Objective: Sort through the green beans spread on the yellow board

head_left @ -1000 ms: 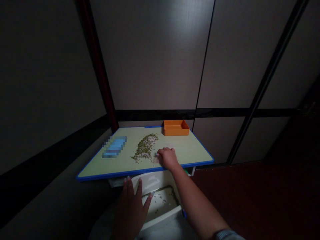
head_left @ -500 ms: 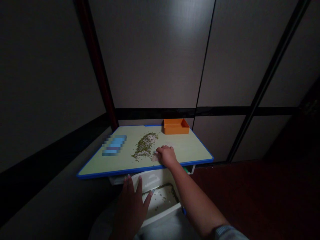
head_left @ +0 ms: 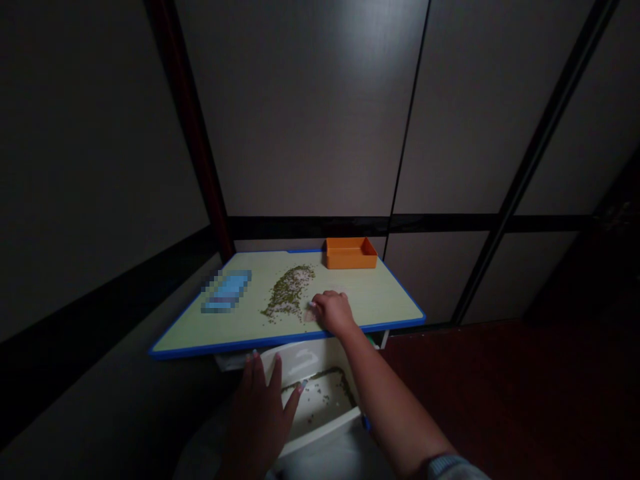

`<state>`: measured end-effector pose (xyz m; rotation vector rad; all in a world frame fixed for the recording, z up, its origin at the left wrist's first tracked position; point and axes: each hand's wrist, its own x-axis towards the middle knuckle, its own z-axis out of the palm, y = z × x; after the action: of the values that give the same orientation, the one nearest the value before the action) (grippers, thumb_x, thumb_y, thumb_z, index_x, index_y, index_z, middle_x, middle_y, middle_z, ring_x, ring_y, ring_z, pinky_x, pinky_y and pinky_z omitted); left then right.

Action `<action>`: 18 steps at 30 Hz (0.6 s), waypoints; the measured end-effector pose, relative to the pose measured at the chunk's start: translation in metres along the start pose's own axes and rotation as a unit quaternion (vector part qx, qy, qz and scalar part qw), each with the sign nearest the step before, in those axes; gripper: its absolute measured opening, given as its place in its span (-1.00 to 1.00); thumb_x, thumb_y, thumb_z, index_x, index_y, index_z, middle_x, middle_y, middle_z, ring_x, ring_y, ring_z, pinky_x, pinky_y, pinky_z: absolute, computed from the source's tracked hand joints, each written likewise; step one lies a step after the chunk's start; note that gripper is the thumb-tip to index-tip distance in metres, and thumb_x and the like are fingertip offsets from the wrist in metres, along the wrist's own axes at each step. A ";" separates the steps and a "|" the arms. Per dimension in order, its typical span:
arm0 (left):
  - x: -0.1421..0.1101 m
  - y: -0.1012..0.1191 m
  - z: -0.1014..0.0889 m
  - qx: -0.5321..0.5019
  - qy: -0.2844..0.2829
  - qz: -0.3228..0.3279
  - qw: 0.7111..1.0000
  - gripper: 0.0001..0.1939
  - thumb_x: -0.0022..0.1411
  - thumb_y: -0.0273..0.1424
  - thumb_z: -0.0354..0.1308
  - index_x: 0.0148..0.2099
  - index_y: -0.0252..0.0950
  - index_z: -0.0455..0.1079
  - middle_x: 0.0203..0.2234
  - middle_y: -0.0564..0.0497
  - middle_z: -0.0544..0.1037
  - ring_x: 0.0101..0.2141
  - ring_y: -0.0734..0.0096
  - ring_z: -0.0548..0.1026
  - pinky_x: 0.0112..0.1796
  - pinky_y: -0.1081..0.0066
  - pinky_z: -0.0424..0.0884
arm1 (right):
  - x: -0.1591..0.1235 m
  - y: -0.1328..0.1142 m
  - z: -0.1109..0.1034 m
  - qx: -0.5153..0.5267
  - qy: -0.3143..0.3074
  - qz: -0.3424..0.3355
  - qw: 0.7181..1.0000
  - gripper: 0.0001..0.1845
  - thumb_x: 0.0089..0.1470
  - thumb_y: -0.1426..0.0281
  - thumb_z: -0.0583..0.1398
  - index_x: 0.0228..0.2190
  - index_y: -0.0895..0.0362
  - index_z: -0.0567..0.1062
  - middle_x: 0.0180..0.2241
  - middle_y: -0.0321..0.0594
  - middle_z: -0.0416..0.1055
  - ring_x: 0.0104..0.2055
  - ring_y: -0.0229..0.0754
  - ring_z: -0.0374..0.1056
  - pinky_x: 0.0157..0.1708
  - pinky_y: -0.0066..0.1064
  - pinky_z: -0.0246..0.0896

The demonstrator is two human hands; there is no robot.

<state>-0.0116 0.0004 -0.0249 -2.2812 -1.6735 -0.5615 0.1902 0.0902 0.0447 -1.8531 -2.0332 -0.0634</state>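
Neither hand shifts noticeably, so the green-and-pale grains (head_left: 286, 293) keep their spread mid-tabletop (head_left: 383, 299). Near its front edge, the right hand (head_left: 334, 312) curls, its hold unclear; below, the left hand (head_left: 264, 415) splays open, seemingly empty, by the white tub (head_left: 325, 433).

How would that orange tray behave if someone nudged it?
The orange tray would probably slide rather than tip, since it sits low and flat on the tabletop. Its thin, straight walls suggest something light and fairly stiff.
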 end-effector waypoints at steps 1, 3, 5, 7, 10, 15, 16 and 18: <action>0.000 0.000 0.000 -0.001 -0.001 -0.001 1.000 -0.37 0.15 -0.11 0.05 0.14 -0.43 0.35 0.16 -0.44 0.31 0.22 -0.22 0.19 0.09 0.02 0.27 | 0.000 -0.001 0.001 -0.003 -0.003 -0.003 1.000 -0.73 0.27 0.28 0.03 -0.23 0.04 0.51 -0.21 -0.19 0.47 -0.11 -0.19 0.32 -0.17 -0.37 -0.04; 0.000 0.001 0.001 -0.004 -0.002 -0.002 1.000 -0.37 0.15 -0.11 0.04 0.15 -0.43 0.34 0.17 -0.45 0.29 0.22 -0.24 0.18 0.08 0.01 0.27 | 0.001 -0.003 0.002 -0.006 -0.009 -0.008 1.000 -0.73 0.27 0.28 0.03 -0.22 0.04 0.51 -0.20 -0.18 0.47 -0.10 -0.18 0.31 -0.16 -0.37 -0.04; 0.000 0.001 0.001 -0.007 0.000 -0.002 1.000 -0.37 0.16 -0.10 0.04 0.15 -0.42 0.34 0.18 -0.44 0.28 0.22 -0.22 0.18 0.08 0.01 0.27 | 0.000 -0.002 0.002 -0.007 -0.010 -0.008 1.000 -0.74 0.26 0.27 0.04 -0.22 0.03 0.51 -0.20 -0.18 0.47 -0.09 -0.17 0.32 -0.16 -0.36 -0.03; -0.001 0.001 0.001 -0.008 0.004 -0.004 1.000 -0.39 0.17 -0.11 0.03 0.15 -0.40 0.34 0.19 -0.42 0.28 0.22 -0.20 0.19 0.08 0.01 0.28 | -0.001 -0.001 0.001 -0.001 -0.015 -0.012 1.000 -0.74 0.26 0.27 0.04 -0.22 0.03 0.52 -0.21 -0.19 0.48 -0.10 -0.17 0.32 -0.18 -0.37 -0.02; -0.002 -0.001 0.002 -0.006 0.011 -0.001 1.000 -0.40 0.16 -0.12 0.04 0.14 -0.41 0.35 0.18 -0.43 0.28 0.22 -0.21 0.19 0.08 0.02 0.28 | -0.003 0.002 -0.001 0.010 -0.029 -0.027 0.999 -0.74 0.26 0.28 0.05 -0.23 0.02 0.53 -0.22 -0.22 0.48 -0.09 -0.18 0.32 -0.20 -0.38 -0.01; -0.003 -0.003 0.007 -0.011 0.024 0.007 1.000 -0.39 0.15 -0.10 0.04 0.13 -0.41 0.35 0.19 -0.40 0.28 0.23 -0.19 0.18 0.09 0.00 0.27 | -0.005 0.001 -0.004 0.020 -0.045 -0.051 0.997 -0.75 0.25 0.29 0.06 -0.21 0.02 0.53 -0.22 -0.23 0.49 -0.10 -0.21 0.33 -0.19 -0.40 0.00; -0.003 -0.004 0.008 -0.012 0.025 0.007 1.000 -0.38 0.15 -0.10 0.04 0.14 -0.41 0.35 0.19 -0.40 0.29 0.23 -0.18 0.18 0.09 0.00 0.27 | -0.005 0.001 -0.004 0.019 -0.043 -0.054 0.997 -0.75 0.25 0.29 0.06 -0.21 0.02 0.52 -0.22 -0.24 0.49 -0.11 -0.21 0.34 -0.19 -0.40 0.01; -0.003 -0.004 0.009 -0.014 0.024 0.002 1.000 -0.38 0.15 -0.10 0.05 0.14 -0.41 0.35 0.18 -0.39 0.29 0.23 -0.19 0.18 0.08 0.01 0.28 | -0.006 -0.001 -0.004 0.012 -0.038 -0.050 0.998 -0.75 0.25 0.28 0.05 -0.22 0.02 0.52 -0.23 -0.23 0.49 -0.12 -0.20 0.34 -0.19 -0.40 0.01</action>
<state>-0.0143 0.0029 -0.0342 -2.2717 -1.6478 -0.6384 0.1907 0.0837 0.0463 -1.7629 -2.1691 0.0040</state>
